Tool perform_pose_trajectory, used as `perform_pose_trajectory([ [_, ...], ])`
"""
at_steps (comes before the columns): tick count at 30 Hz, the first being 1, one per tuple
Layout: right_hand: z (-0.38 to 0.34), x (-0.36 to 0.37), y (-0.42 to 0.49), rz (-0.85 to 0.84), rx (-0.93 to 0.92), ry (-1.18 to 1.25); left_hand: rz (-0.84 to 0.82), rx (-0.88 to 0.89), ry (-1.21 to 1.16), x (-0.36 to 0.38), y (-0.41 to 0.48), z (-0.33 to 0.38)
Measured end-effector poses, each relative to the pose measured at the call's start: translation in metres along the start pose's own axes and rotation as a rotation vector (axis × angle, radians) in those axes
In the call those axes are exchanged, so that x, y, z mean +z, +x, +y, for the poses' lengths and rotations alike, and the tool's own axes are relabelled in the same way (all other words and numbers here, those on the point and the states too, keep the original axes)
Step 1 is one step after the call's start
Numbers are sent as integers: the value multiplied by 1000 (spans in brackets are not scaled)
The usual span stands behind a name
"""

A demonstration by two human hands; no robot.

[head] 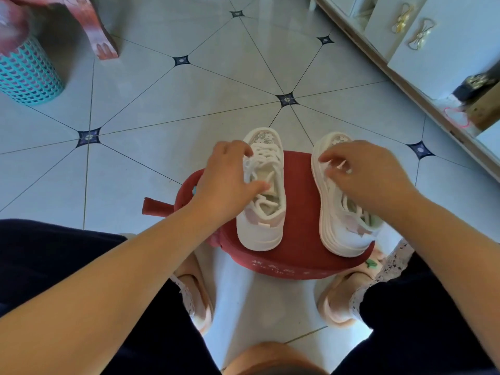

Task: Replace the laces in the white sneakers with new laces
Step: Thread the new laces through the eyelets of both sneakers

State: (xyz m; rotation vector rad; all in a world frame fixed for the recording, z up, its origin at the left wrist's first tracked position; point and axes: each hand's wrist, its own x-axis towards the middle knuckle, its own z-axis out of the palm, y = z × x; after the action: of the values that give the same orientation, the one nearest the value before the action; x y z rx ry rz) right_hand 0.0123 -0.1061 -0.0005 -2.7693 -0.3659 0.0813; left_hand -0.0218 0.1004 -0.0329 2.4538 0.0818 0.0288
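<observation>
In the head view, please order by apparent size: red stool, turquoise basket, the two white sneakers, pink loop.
Largest: red stool.
Then left sneaker and right sneaker, alike.
The turquoise basket looks similar, but is cropped and farther, so unranked.
Smallest: pink loop.

Arms reaching forward, left hand (230, 175) gripping sneaker (261, 231), right hand (372, 177) curled over laces (351, 208)

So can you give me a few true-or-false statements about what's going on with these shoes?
1. Both sneakers sit on the red stool. True.
2. The left sneaker has no laces. False: white laces are threaded in it.
3. The right sneaker is tipped, its sole showing. True.
4. Only one hand touches a shoe. False: the left hand holds the left sneaker, the right hand the right sneaker.
</observation>
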Motion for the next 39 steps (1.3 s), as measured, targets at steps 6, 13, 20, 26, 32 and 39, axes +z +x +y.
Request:
perform_pose_trajectory([
  [6,41,3,-4,-252,418,242,-112,-77,-27,10,6,3],
  [13,51,22,-7,-14,284,-26,-45,-88,36,17,11,7],
  [20,35,20,-1,112,132,60,13,-33,-14,27,12,19],
  [26,33,31,5,59,114,100,-35,-48,36,37,16,20],
  [32,37,31,13,-69,175,101,-79,-49,69,35,16,17],
  [39,19,15,-1,137,110,112,-53,-48,13,18,17,28],
])
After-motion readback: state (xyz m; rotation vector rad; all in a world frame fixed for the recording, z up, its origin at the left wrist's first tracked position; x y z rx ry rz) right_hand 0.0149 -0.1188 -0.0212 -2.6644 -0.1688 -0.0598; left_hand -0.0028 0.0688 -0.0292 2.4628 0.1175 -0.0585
